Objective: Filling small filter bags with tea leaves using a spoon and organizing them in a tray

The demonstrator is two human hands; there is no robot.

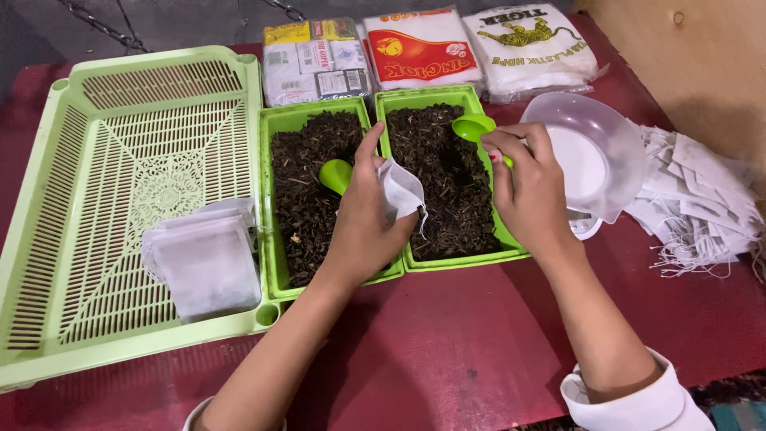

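Note:
My left hand (363, 227) holds a small white drawstring pouch (399, 190) over the gap between two green trays. The left green tray (273, 199) holds dark dried leaves and a green scoop (336, 175) lying in them. The right green tray (467, 259) is also full of dark leaves. My right hand (531, 187) grips the handle of a second green scoop (473, 126), which hangs above the right tray, just right of the pouch.
A large pale green slotted basket (96, 160) at left holds a stack of filled white pouches (206, 259). A clear bowl on a white scale (594, 152) stands at right, beside a heap of empty white pouches (702, 203). Plastic packets (423, 52) lie behind the trays.

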